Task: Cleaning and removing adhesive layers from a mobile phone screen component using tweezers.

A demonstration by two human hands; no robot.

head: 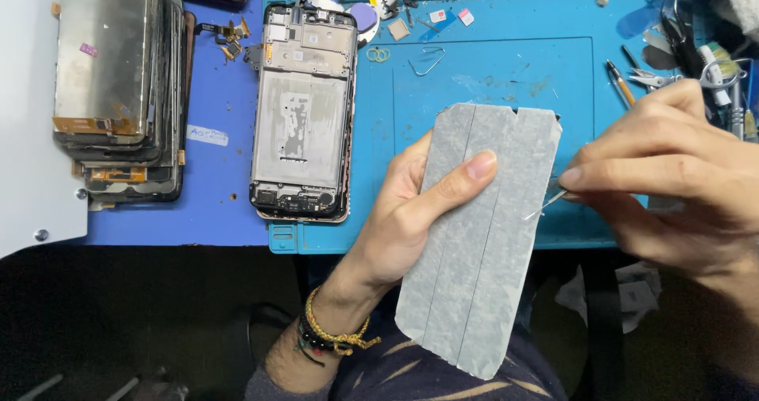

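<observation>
My left hand [415, 211] holds a flat phone-sized panel [482, 235] covered in three strips of grey tape, with my thumb pressed across its face. My right hand [672, 172] pinches a thin metal pointed tool [547, 204], probably tweezers, whose tip touches the panel's right edge. Both hands hover over the front edge of a blue work mat [490, 69].
An opened phone frame [304, 112] lies on the mat to the left. A stack of old phone screens [118, 85] sits at far left. Pliers, pens and tools [696, 61] crowd the right edge; small parts, rings and a bent wire clip [427, 59] lie near the mat's top.
</observation>
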